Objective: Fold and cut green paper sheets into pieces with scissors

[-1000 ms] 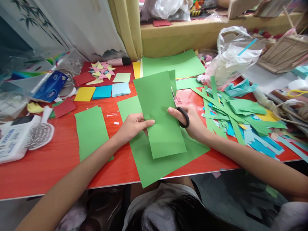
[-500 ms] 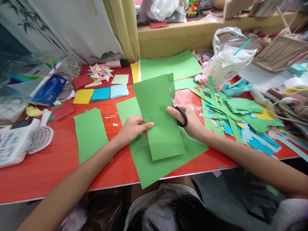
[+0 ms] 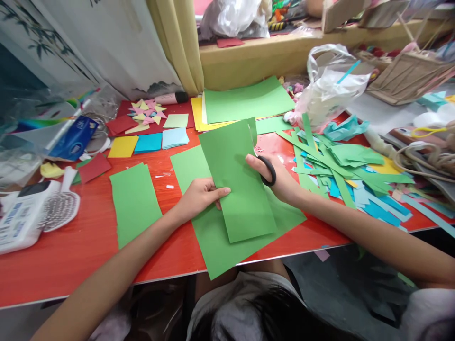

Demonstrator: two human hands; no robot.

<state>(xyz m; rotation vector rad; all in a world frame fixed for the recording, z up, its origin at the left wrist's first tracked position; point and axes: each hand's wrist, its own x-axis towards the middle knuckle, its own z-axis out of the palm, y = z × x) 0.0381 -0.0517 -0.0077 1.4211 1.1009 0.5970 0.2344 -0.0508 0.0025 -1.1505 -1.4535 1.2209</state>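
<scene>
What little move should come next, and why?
Perhaps a short snip toward the far end of the green sheet: the right hand has scissors at its right edge, the left hand grips the left, and a strip looks partly cut off.

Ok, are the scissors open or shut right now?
Cannot tell. The black handle loop shows at the right hand, but the green paper hides most of the blades.

The held sheet (image 3: 245, 203) is matt paper (the tabletop (image 3: 60, 260), glossy).
</scene>
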